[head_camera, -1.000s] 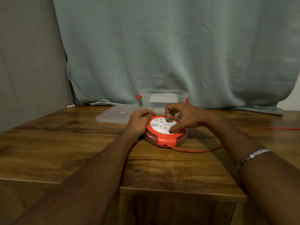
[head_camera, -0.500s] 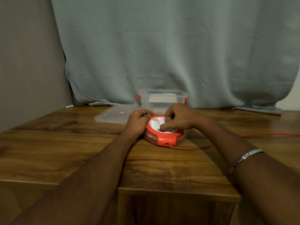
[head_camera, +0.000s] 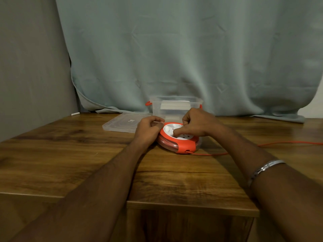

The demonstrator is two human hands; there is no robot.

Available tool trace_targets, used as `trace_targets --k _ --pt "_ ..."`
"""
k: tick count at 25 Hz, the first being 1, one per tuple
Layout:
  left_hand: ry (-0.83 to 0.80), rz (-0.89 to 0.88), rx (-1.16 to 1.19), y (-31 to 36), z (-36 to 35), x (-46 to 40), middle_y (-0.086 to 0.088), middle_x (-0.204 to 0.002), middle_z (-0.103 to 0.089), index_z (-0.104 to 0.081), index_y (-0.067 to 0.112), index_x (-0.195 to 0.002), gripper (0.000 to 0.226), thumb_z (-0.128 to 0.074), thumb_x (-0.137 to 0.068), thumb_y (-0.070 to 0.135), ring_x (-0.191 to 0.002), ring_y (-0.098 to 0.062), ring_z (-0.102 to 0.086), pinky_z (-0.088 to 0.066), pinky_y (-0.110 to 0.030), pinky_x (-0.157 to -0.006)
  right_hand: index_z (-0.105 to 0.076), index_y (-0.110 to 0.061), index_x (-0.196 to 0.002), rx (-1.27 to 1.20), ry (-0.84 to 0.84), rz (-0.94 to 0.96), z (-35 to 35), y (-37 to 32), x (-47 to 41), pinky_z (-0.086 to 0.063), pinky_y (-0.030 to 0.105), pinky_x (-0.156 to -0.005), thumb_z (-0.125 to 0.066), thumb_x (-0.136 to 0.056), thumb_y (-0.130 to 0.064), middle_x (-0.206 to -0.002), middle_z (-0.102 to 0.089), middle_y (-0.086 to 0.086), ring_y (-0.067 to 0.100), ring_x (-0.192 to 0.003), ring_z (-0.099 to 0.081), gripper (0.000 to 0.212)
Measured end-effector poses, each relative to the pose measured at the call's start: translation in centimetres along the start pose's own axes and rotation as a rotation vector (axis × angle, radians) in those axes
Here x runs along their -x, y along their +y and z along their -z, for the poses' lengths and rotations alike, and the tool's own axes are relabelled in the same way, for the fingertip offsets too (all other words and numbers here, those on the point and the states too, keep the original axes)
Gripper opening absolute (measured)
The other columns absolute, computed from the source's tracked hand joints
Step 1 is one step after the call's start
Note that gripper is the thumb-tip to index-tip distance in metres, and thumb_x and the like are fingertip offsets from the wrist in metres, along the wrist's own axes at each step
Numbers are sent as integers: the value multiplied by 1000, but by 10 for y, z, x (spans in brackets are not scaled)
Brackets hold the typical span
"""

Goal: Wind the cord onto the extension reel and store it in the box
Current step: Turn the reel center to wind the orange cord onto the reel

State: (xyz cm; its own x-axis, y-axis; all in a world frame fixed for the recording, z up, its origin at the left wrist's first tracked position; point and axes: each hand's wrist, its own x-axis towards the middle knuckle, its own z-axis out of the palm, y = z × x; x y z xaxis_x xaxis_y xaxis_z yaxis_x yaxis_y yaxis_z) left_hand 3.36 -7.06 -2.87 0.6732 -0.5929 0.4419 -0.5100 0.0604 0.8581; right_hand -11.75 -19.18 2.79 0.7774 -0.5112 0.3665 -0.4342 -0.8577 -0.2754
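Observation:
A round orange extension reel (head_camera: 181,145) with a white socket face lies flat on the wooden table (head_camera: 87,154). My left hand (head_camera: 148,131) grips its left rim. My right hand (head_camera: 194,124) rests on top, fingers curled, one fingertip pressed into the white face. A thin orange cord (head_camera: 279,143) leaves the reel's front slot and trails right across the table to the frame edge. Behind the reel stands a clear plastic box (head_camera: 175,106) with orange latches, open on top.
The box's clear lid (head_camera: 125,124) lies flat to the left of the reel. A pale curtain (head_camera: 192,58) hangs behind the table, its hem resting on the back edge. A small white stick (head_camera: 75,113) lies at the far left. The table's front edge is near me.
My right hand has turned around on the reel's white face. The loose cord on the table has grown shorter and straighter, drawn toward the reel. My left hand has stayed on the rim.

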Motion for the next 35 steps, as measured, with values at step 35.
trace_targets --k 35 --pt "-46 8 -40 3 -1 4 -10 -100 -74 -72 18 -106 27 -50 -98 6 -87 -28 -73 -63 -45 -75 -58 -16 -98 -196 -226 198 9 13 4 -48 34 -64 -92 -69 -25 -78 -69 1 12 -64 -57 46"
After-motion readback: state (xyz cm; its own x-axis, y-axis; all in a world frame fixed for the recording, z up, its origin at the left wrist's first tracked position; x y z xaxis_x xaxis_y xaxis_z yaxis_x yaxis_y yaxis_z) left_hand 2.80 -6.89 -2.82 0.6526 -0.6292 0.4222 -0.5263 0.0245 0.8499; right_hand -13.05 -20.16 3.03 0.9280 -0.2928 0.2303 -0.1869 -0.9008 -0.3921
